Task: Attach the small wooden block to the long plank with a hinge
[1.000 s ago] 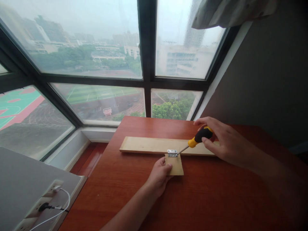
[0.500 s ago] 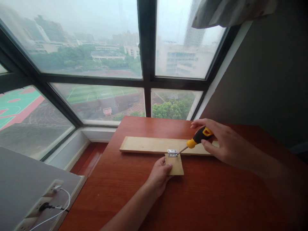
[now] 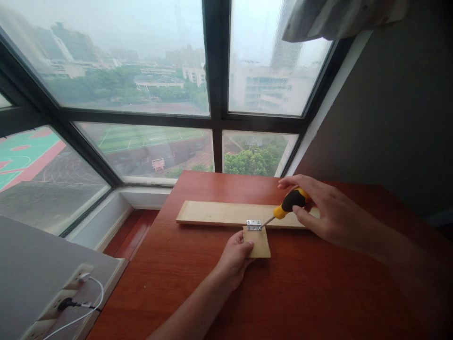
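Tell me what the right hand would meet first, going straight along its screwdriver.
Most likely the hinge: the screwdriver in the right hand appears to end at its lower right corner, though depth is unclear.

My left hand (image 3: 235, 257) is pinching, thumb (image 3: 247, 247) on top, the left forearm (image 3: 198, 304) slanting up from below. My right hand (image 3: 323, 208) is gripping, fingers (image 3: 292, 180) arching above the thumb, while my right forearm (image 3: 382, 243) is sloping in from the right.
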`<move>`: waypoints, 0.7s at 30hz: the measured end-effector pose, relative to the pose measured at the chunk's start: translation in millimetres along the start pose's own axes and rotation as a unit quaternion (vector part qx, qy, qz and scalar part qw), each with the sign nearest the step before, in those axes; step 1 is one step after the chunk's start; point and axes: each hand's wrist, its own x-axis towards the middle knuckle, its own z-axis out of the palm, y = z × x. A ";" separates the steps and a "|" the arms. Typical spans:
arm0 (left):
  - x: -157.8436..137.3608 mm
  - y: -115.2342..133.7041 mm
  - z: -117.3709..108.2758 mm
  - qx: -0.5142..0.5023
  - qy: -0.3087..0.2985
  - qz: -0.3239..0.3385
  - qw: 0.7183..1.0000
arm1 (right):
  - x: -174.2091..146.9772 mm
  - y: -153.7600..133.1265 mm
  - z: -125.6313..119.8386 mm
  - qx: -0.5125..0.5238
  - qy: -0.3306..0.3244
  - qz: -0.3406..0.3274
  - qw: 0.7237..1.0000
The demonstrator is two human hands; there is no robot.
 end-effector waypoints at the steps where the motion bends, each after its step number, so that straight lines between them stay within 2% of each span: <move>1: 0.1 -0.1 0.0 -0.001 0.001 0.000 1.000 | 0.1 0.5 0.1 0.013 -0.005 -0.006 1.000; 8: -0.4 0.7 1.5 -0.004 0.000 0.003 1.000 | 4.0 3.9 11.2 -0.148 0.076 0.017 0.986; 11: -0.5 0.5 1.4 -0.005 0.002 0.004 1.000 | 3.1 0.4 8.4 -0.117 0.057 0.026 0.991; 14: -0.6 0.3 0.9 -0.007 0.005 0.003 1.000 | 1.4 -2.8 3.6 -0.022 0.010 -0.001 1.000; 16: -0.8 0.3 0.9 -0.006 0.004 0.003 1.000 | 1.5 -3.5 3.3 0.001 -0.004 -0.012 1.000; 21: -1.3 0.6 1.1 -0.007 -0.003 0.005 1.000 | 6.0 -3.0 10.9 -0.142 0.064 0.013 0.988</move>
